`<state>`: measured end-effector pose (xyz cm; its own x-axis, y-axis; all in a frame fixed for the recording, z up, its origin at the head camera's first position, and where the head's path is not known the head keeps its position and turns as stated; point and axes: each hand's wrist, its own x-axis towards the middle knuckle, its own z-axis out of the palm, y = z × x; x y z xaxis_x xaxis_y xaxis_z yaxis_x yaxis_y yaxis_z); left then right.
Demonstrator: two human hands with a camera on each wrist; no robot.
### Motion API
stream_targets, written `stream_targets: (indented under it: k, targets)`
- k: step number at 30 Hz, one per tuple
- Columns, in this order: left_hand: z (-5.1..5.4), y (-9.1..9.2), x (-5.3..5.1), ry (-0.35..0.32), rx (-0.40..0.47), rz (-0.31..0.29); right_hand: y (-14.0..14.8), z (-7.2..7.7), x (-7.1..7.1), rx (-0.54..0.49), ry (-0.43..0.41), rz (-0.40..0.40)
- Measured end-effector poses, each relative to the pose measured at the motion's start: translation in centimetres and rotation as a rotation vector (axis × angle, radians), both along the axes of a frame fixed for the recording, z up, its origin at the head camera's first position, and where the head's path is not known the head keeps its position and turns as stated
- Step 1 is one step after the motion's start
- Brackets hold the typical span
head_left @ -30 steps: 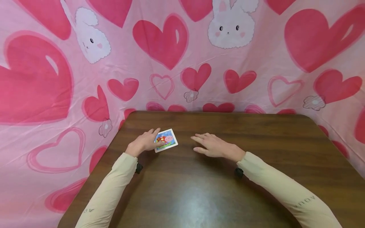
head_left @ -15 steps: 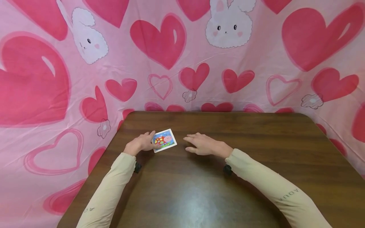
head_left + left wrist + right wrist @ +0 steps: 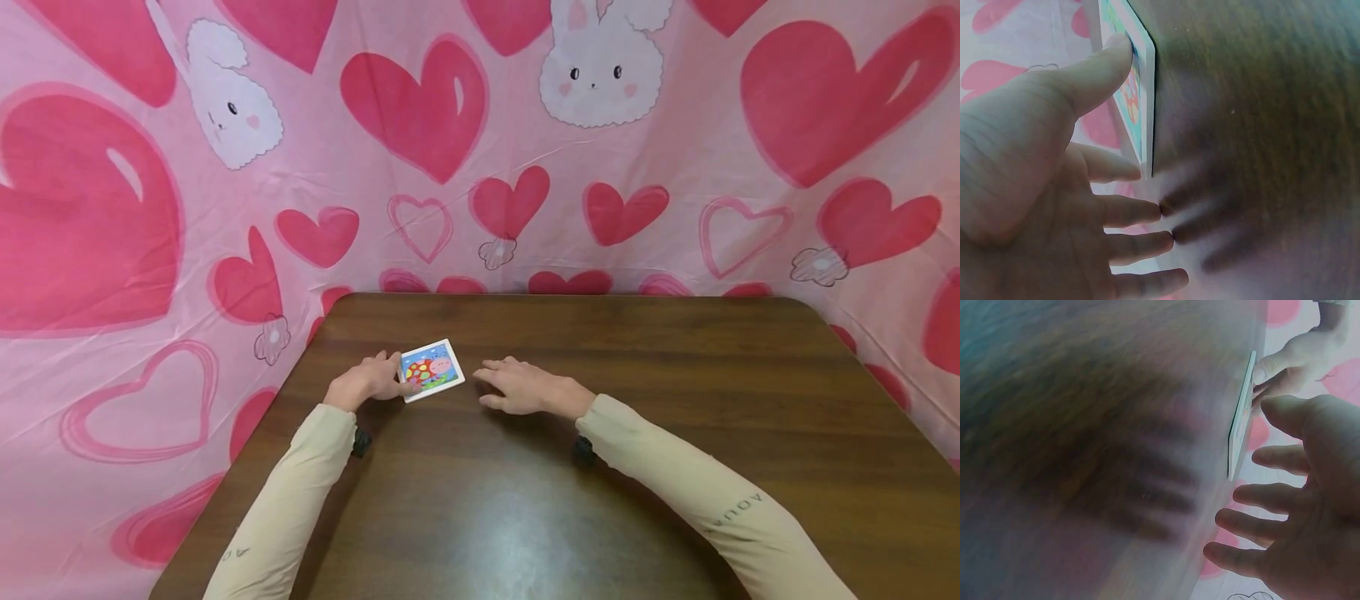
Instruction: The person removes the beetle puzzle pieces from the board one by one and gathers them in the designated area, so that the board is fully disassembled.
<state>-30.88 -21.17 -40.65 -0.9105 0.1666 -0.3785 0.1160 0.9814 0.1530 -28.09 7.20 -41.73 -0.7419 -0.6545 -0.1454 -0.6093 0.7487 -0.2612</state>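
Observation:
A thin square board (image 3: pixel 433 370) with a white border and a ladybird picture lies flat on the brown table. At its left edge is my left hand (image 3: pixel 367 380). In the left wrist view the thumb (image 3: pixel 1110 59) touches the board's printed face. The index fingertip is at a corner of the board (image 3: pixel 1147 106), and the other fingers reach toward the tabletop. My right hand (image 3: pixel 521 387) is just right of the board, apart from it, palm down and holding nothing. Its fingers (image 3: pixel 1272 497) are spread and loosely bent in the right wrist view.
The wooden table (image 3: pixel 637 483) has rounded far corners. Behind it and along the left hangs a pink cloth (image 3: pixel 450 117) with hearts and rabbits. Dark wrist devices sit under both sleeves, one by the right cuff (image 3: pixel 583 451).
My right hand has moved left, closer to the board. My left fingers have drawn back a little to the left, uncovering more of the picture. The board has hardly moved.

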Motion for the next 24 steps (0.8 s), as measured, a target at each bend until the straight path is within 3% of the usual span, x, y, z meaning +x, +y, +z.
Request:
stream_targets:
  k: [16, 24]
  targets:
    - [0.0, 0.1, 0.5, -0.011, -0.011, -0.08, -1.5, -0.4, -0.3, 0.053, 0.007, 0.018]
    - [0.0, 0.4, 0.9, -0.033, 0.018, -0.081, -2.0, -0.6, -0.5, 0.085, -0.014, 0.011]
